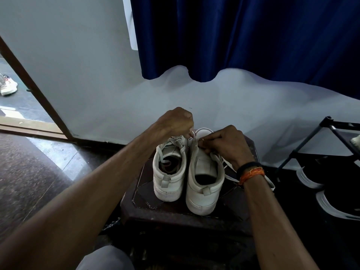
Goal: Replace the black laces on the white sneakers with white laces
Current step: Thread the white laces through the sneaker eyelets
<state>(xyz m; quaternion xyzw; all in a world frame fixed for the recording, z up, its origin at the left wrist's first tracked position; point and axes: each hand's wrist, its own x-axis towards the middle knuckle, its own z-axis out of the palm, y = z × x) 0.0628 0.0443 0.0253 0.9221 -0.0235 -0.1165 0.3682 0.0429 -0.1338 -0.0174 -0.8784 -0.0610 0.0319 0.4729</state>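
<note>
Two white sneakers stand side by side, heels toward me, on a dark stool (175,213). The left sneaker (169,172) carries white lacing across its tongue. Over the right sneaker (204,180) both hands work a white lace (202,130) that loops up between them. My left hand (176,121) is curled and pinches the lace above the shoes' front. My right hand (227,143) pinches the lace at the right sneaker's eyelets. A loose end of the lace (231,178) trails under my right wrist. No black lace is in view.
A white wall and blue curtain (243,36) stand behind the stool. A dark shoe rack (331,145) with black-and-white shoes (331,207) fills the right side. An open doorway at left shows another white shoe (7,85) on the floor.
</note>
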